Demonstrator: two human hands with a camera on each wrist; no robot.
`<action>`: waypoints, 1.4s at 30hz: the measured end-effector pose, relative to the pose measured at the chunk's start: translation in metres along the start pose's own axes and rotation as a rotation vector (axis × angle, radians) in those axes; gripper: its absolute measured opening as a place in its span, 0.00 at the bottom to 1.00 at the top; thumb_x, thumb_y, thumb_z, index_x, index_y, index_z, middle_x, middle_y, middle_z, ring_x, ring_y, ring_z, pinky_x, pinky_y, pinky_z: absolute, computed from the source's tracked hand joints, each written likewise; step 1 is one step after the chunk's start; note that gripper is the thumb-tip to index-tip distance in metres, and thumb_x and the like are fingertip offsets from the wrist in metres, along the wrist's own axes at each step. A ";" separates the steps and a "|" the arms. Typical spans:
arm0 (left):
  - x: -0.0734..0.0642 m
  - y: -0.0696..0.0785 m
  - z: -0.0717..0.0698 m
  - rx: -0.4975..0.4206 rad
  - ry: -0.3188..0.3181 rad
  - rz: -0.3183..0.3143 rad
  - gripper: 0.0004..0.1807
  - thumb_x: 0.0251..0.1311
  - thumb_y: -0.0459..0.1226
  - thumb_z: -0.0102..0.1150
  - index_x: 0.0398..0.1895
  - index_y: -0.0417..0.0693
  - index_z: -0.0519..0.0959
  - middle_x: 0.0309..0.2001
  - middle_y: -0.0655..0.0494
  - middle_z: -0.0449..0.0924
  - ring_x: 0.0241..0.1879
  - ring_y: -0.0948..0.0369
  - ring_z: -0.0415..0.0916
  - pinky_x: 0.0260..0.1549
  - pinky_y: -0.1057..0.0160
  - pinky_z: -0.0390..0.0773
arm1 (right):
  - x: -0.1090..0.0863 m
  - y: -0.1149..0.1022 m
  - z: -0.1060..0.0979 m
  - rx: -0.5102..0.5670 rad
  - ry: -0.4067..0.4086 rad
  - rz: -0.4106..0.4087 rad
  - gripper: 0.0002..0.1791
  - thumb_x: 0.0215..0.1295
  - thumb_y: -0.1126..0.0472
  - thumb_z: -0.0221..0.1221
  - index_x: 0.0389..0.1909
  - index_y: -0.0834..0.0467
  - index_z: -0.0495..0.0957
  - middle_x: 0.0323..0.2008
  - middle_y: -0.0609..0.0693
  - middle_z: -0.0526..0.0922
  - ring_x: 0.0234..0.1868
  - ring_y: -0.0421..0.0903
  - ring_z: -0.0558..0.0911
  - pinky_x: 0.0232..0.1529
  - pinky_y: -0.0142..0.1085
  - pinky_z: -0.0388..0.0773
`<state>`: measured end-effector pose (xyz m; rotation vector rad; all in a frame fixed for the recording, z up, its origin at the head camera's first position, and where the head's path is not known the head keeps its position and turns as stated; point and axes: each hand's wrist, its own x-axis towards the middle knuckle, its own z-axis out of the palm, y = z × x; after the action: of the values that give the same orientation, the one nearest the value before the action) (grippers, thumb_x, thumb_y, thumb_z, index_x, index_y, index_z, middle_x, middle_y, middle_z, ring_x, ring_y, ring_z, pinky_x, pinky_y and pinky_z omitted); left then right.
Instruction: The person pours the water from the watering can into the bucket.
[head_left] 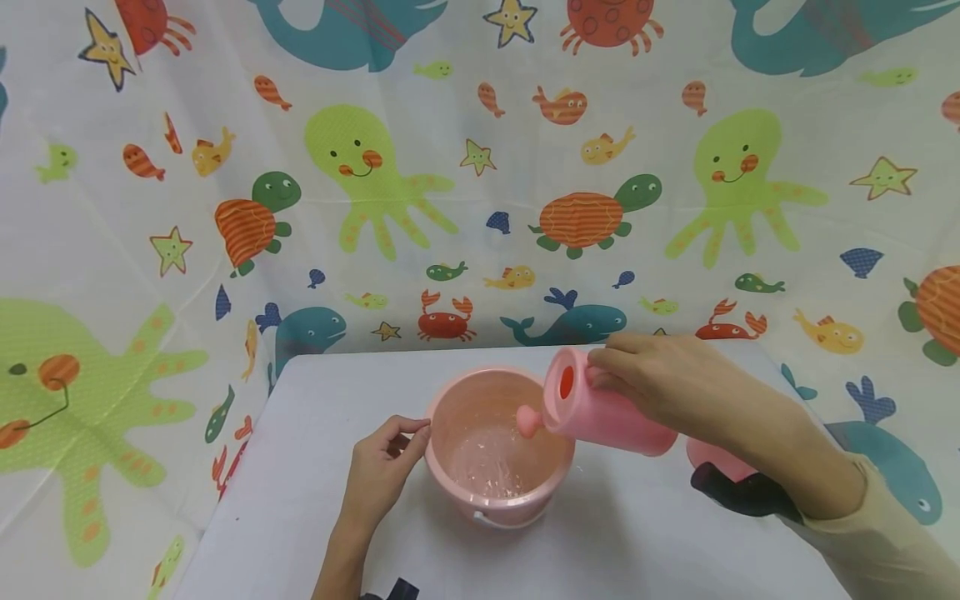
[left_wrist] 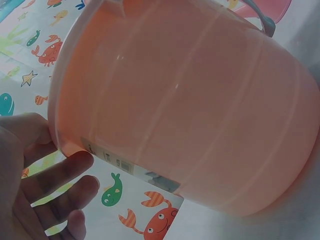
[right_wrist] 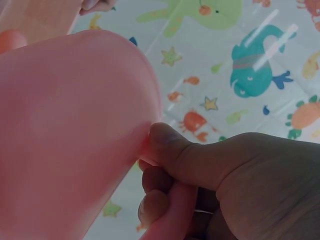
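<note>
Between the left hand and right hand sits a round, peachy-pink plastic bucket; the left pinches its rim, other fingers loose, probably steadying it. The right's curled round a handle on a pink plastic watering can, tipped so its spout aims in.

sea-creature cloth behind white table

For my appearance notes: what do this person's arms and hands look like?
The left hand and right hand wear no gloves. The right arm has a cream sleeve and black gear; a black piece shows beside the left forearm.
</note>
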<state>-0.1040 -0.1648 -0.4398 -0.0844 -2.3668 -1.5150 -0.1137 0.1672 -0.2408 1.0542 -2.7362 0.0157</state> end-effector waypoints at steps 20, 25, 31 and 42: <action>-0.001 0.001 -0.001 0.004 -0.008 -0.015 0.08 0.65 0.44 0.65 0.40 0.52 0.86 0.37 0.59 0.89 0.29 0.65 0.77 0.28 0.70 0.75 | 0.010 -0.009 -0.007 -0.044 -0.044 -0.074 0.24 0.46 0.57 0.78 0.46 0.47 0.82 0.31 0.41 0.77 0.32 0.39 0.76 0.29 0.33 0.75; 0.000 0.001 -0.001 0.007 -0.008 -0.016 0.07 0.64 0.43 0.65 0.40 0.52 0.86 0.37 0.59 0.89 0.29 0.65 0.77 0.27 0.70 0.76 | 0.014 -0.012 -0.008 -0.057 -0.053 -0.093 0.23 0.46 0.58 0.78 0.44 0.46 0.81 0.30 0.41 0.76 0.31 0.39 0.75 0.27 0.32 0.73; -0.001 0.002 -0.001 0.001 -0.012 -0.023 0.07 0.65 0.43 0.65 0.40 0.52 0.86 0.37 0.59 0.89 0.29 0.65 0.76 0.26 0.70 0.75 | 0.015 -0.014 -0.007 -0.074 -0.048 -0.108 0.23 0.44 0.59 0.79 0.43 0.47 0.82 0.30 0.42 0.77 0.31 0.40 0.75 0.27 0.32 0.73; -0.002 0.001 -0.002 0.013 -0.006 0.007 0.09 0.65 0.44 0.65 0.41 0.51 0.86 0.37 0.59 0.89 0.29 0.65 0.76 0.26 0.70 0.76 | -0.007 0.001 0.006 0.011 0.052 0.000 0.22 0.51 0.57 0.76 0.49 0.46 0.84 0.33 0.39 0.79 0.33 0.38 0.77 0.32 0.34 0.80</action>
<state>-0.1015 -0.1659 -0.4387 -0.0939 -2.3785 -1.4983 -0.1098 0.1721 -0.2477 1.0415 -2.6926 0.0574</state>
